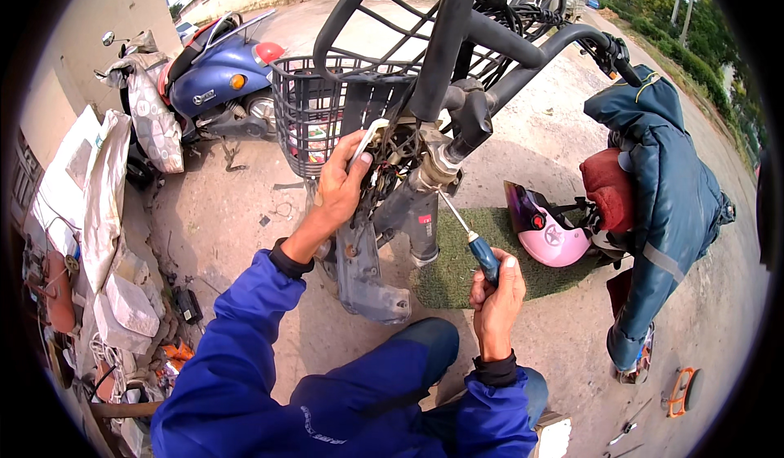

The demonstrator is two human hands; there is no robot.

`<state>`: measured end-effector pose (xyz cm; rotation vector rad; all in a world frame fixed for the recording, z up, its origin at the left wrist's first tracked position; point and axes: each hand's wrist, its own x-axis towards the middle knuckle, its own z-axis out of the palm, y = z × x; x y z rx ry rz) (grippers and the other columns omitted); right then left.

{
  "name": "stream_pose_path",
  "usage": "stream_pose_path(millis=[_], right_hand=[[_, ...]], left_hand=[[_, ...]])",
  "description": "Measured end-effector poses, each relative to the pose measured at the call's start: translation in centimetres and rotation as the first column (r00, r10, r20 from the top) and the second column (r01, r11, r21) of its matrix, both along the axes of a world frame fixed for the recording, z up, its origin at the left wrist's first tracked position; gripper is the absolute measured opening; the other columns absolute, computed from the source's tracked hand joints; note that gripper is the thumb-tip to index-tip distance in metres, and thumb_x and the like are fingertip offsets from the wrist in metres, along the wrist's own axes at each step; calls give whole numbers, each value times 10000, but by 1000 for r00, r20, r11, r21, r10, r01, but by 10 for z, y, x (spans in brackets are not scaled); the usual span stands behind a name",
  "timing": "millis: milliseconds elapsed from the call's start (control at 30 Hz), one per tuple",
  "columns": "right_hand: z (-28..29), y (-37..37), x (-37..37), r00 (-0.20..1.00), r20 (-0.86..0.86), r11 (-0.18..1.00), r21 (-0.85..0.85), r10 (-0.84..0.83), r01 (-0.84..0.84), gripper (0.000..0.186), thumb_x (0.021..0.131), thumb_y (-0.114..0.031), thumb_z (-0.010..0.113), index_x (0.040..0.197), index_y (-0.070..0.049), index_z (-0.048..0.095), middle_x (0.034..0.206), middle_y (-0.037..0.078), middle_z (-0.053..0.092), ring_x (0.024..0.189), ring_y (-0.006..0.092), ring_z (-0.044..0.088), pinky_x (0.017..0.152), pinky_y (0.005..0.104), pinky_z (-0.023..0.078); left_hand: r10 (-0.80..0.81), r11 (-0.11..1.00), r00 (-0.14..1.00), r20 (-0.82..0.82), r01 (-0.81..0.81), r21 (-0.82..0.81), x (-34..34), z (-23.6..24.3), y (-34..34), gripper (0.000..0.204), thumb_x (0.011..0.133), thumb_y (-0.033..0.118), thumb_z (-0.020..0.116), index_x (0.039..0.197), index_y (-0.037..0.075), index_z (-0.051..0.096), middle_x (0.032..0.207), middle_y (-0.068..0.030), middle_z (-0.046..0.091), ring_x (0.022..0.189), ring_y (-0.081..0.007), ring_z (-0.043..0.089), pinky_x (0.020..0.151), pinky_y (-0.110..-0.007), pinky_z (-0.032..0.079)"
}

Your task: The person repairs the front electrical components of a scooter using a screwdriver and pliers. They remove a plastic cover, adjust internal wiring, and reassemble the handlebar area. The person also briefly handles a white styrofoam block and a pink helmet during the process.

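Observation:
My right hand (500, 303) is closed around the blue handle of a screwdriver (483, 255). Its thin metal shaft slants up and left, and the tip is at the steering column (437, 168) of a partly stripped electric scooter. I cannot tell whether the tip touches a screw. At the scooter's front, my left hand (339, 188) pinches a whitish flat piece (369, 141) between thumb and fingers. Right beside it lies a tangle of exposed wires (392, 160). Below that hand hangs a dusty grey plastic fender (365, 282).
A black basket (296, 119) and dark handlebar tubes (441, 42) rise ahead. On the right are a green mat (465, 282), a pink helmet (555, 242) and a dark jacket (670, 205). A blue scooter (220, 70) stands far left; rubble (131, 303) lies nearer.

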<state>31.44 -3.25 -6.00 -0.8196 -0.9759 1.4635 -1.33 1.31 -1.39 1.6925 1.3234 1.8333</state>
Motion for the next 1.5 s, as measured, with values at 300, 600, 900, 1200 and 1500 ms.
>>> stream_pose_path(millis=[300, 600, 900, 1200, 1500], right_hand=[[-1, -4, -5, 980, 162, 982, 165, -114, 88, 287, 1125, -257, 560, 1296, -28, 550, 872, 43, 582, 693, 94, 522, 588, 256, 434], [-3, -6, -7, 935, 275, 947, 288, -226, 144, 299, 1137, -273, 521, 1309, -30, 551, 874, 23, 597, 582, 80, 464, 529, 250, 424], [-2, -9, -7, 991, 93, 939, 338, -98, 61, 352, 1140, -307, 530, 1375, -50, 475, 952, 72, 625, 756, 98, 522, 546, 248, 403], [2, -12, -8, 995, -34, 968, 228, -94, 100, 304, 1095, -248, 593, 1295, -20, 581, 1180, 100, 548, 756, 103, 540, 624, 258, 465], [12, -4, -11, 982, -181, 998, 10, -53, 56, 282, 1108, -267, 596, 1265, -34, 573, 831, 25, 595, 665, 109, 555, 595, 262, 475]], left_hand=[[3, 1000, 1000, 9, -3, -3, 0, 0, -1, 404, 1103, 122, 562, 1472, -37, 520, 1370, -124, 670, 1270, -176, 609, 1107, -326, 453], [-148, 985, 988, 31, 151, -89, -4, 19, -2, 425, 1112, 236, 574, 1449, -18, 527, 1358, -121, 659, 1254, -173, 590, 1103, -326, 437], [-151, 973, 981, -124, 125, -191, -14, 24, -3, 652, 1130, 532, 446, 1472, -12, 558, 1325, -100, 671, 1211, -173, 582, 1083, -320, 429], [-128, 984, 985, -115, 111, -142, -21, 12, 6, 708, 1119, 597, 445, 1446, -13, 591, 1259, -91, 689, 1151, -164, 594, 1045, -319, 448], [-41, 996, 967, -253, 18, -90, -15, 16, -1, 714, 1129, 582, 415, 1477, -22, 566, 1340, -126, 681, 1243, -213, 602, 1109, -344, 424]])
